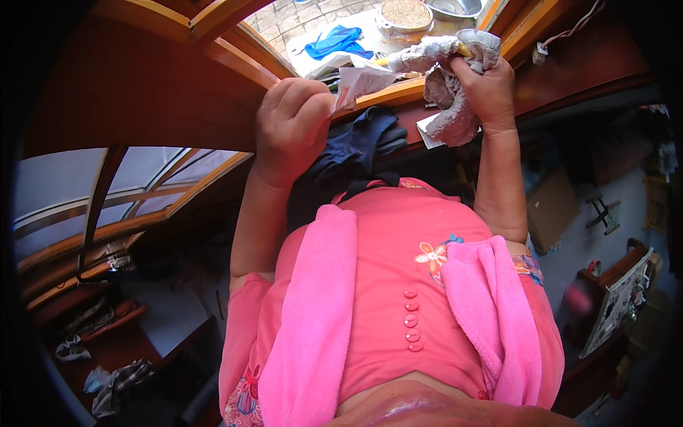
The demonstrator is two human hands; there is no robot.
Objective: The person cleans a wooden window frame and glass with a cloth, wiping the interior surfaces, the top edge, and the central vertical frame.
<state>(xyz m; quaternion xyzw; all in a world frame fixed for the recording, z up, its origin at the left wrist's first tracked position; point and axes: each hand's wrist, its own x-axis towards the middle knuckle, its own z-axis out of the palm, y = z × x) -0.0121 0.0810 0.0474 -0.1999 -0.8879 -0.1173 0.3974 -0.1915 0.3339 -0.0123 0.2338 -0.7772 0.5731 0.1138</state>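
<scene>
My left hand [293, 125] is closed on a thin white sheet [365, 84] with red print, paper or plastic. The sheet sticks out to the right, over the wooden window sill [392, 95]. In my right hand [488, 93] is a crumpled grey rag [456, 120], its end hanging below the fist. A whitish, rough wrapping [429, 52] runs left from that fist, with bits of yellow showing at both ends; what it covers I cannot tell. Dark blue work gloves [360, 141] lie below the sill between my hands. A white card or booklet [428, 131] shows behind the rag.
Beyond the window opening are a bowl of grain [405, 15], a metal basin [453, 7] and blue gloves or cloth [339, 41] on a white surface. A cable with a white connector [540, 53] hangs at right. A pink towel [315, 315] drapes over my chest.
</scene>
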